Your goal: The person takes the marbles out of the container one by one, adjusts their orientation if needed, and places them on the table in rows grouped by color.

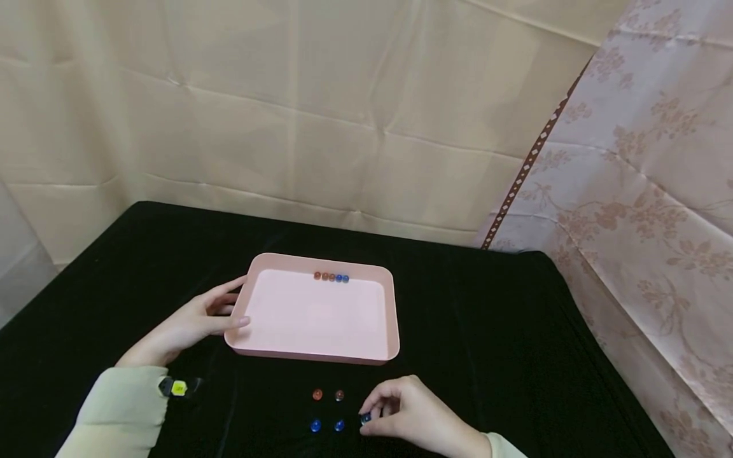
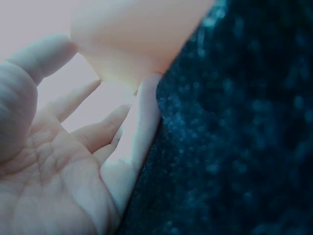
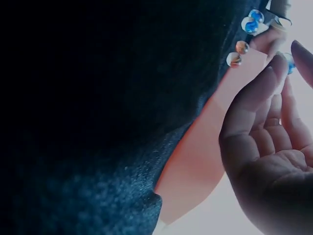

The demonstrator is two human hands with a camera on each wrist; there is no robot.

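Observation:
In the head view my left hand (image 1: 191,324) grips the left side of a pink tray (image 1: 390,318), thumb over the rim and fingers along the outer wall. The left wrist view shows that hand (image 2: 63,161) at the tray's wall (image 2: 132,34). My right hand (image 1: 415,413) pinches a blue marble (image 1: 365,418) between thumb and fingertips, low over the black cloth in front of the tray. That blue marble (image 3: 290,63) is partly hidden by the fingers in the right wrist view. Left of it lie an orange marble (image 1: 317,395), a brownish marble (image 1: 340,395) and two blue marbles (image 1: 315,425).
Along the tray's far inner wall runs a row of three orange-brown marbles (image 1: 324,277) and two blue ones (image 1: 342,278). Black cloth (image 1: 487,331) covers the table. A beige curtain (image 1: 258,127) hangs behind, and a floral curtain (image 1: 647,191) on the right.

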